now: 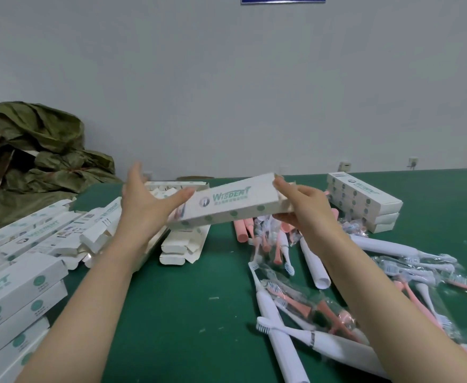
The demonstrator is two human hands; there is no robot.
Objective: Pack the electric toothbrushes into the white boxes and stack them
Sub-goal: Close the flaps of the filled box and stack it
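- 4 o'clock, near: loose toothbrushes (pixel 268 308) heaped on the green table (pixel 171 313), so most of the packing is left.
- 8 o'clock: closed boxes (pixel 19 283) piled, partly cut off by the frame.
- 12 o'clock: your right hand (pixel 307 210) pinches the right end of the white box (pixel 232 203). Your left hand (pixel 143 205), fingers straight, steadies the other end. Contents hidden.
- 2 o'clock, far: small finished stack (pixel 365 201).

Green-covered table (pixel 171 313), running from the lower left to the right edge of the frame. Upper right: a stack of closed white boxes (pixel 363 201), three high. Lower right: a loose heap of white toothbrushes (pixel 280 349) mixed with pink brush heads (pixel 329 313) in clear wrappers; pink handles (pixel 240 230) lie just above the heap. Centre: flat unfolded cartons (pixel 182 244). Left edge: printed boxes (pixel 33 236) fanned out, and a second stack (pixel 19 288) of closed boxes at lower left.
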